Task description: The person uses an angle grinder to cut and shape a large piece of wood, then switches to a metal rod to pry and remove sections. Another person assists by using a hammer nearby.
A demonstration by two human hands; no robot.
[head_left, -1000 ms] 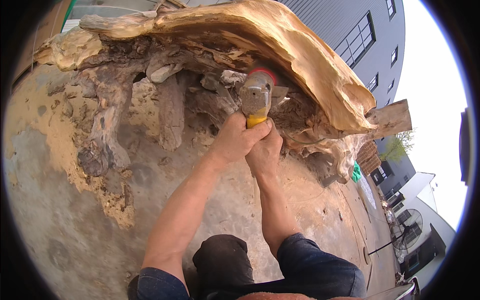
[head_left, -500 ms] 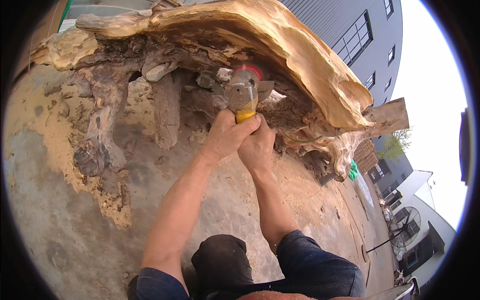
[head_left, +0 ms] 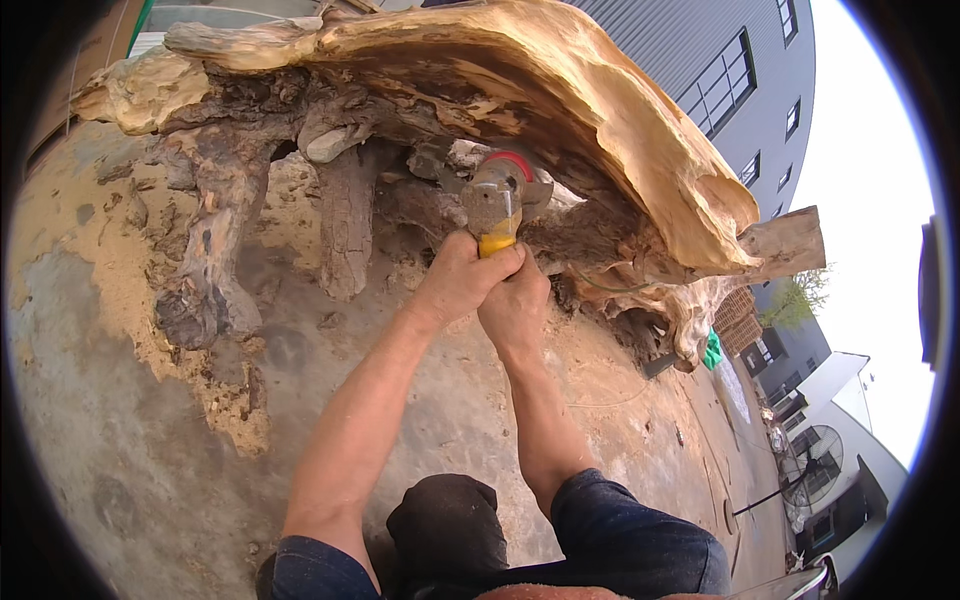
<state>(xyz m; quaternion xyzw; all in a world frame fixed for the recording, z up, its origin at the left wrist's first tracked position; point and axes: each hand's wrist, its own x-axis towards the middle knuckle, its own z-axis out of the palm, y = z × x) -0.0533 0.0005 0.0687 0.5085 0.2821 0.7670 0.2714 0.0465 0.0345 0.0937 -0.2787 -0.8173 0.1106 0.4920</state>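
Note:
An angle grinder, yellow-bodied with a dusty metal head and a red disc, is gripped from both sides. My left hand wraps round its yellow body, fingers closed. Pressed against it, my right hand closes on the same body from the right. The grinder's head reaches under the overhanging edge of a large root-wood piece, pale and smooth on top, dark and rough beneath. Whether the disc touches the wood cannot be made out.
Thick gnarled legs of the root stand on the concrete floor, which is strewn with sawdust. A thin cable runs right of the grinder. A pedestal fan stands at far right, near grey buildings.
The whole view has shifted a little, so the wood appears slightly lower and to the right. Both hands still hold the grinder, which sits a bit lower in the picture.

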